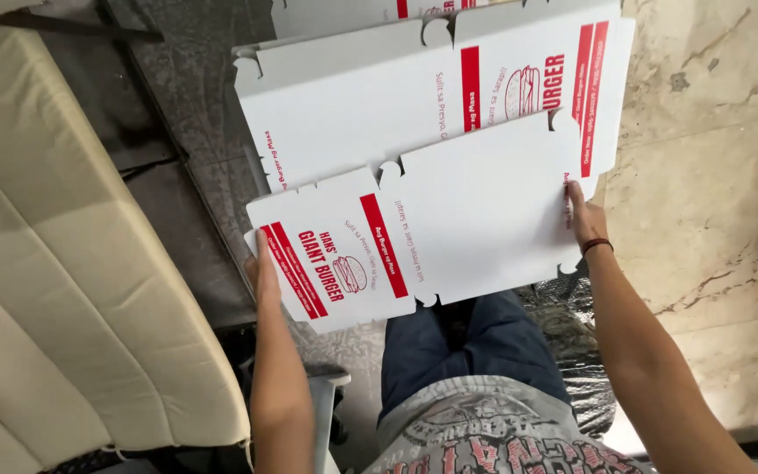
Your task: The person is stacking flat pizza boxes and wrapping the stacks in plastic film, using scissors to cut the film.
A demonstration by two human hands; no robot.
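Flat white cardboard box blank w/ red stripes (pixel 414 233) held over lap, left hand (pixel 261 268) gripping its left edge, right hand (pixel 582 215) gripping its right edge, above similar blank (pixel 353 105) on stone floor (pixel 704 175), cream cushion (pixel 54 263) at left

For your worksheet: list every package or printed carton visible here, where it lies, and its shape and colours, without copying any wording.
Held carton blank: flat, white, red stripes, burger drawing; between left hand and right hand.
Second carton blank: same design, flat on the floor beyond.
Third carton blank: top edge, mostly cut off.
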